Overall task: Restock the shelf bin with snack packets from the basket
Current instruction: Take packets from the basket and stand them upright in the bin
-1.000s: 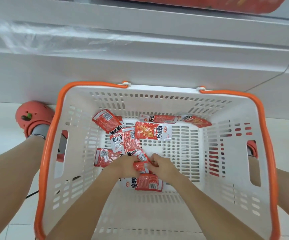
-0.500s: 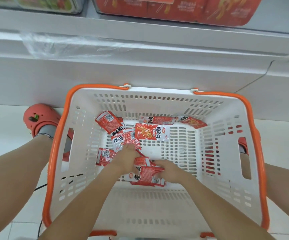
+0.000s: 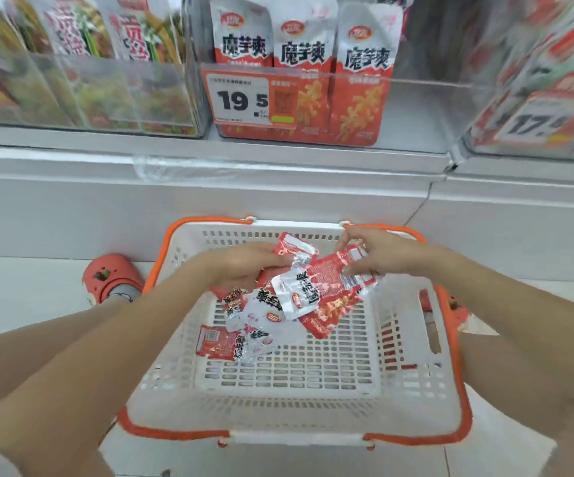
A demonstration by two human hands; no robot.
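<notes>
A white basket (image 3: 412,380) with orange handles stands on the floor below the shelf. Both hands are raised above it with a bunch of red and silver snack packets (image 3: 299,290) between them. My left hand (image 3: 244,266) grips the bunch from the left. My right hand (image 3: 378,253) pinches the packets' upper right edge. One red packet (image 3: 215,344) lies on the basket floor at the left. The clear shelf bin (image 3: 412,111) above holds three upright red packs at its left, with open room at its right.
A price tag reading 19.5 (image 3: 239,99) hangs on the bin's front. Other clear bins of packets stand at the left (image 3: 82,87) and right (image 3: 540,108). A white shelf ledge (image 3: 209,160) juts out above the basket. A red shoe (image 3: 113,275) is left of the basket.
Both hands have risen from the basket floor with a gathered bunch of packets. The view has tilted up, so the shelf bins now show.
</notes>
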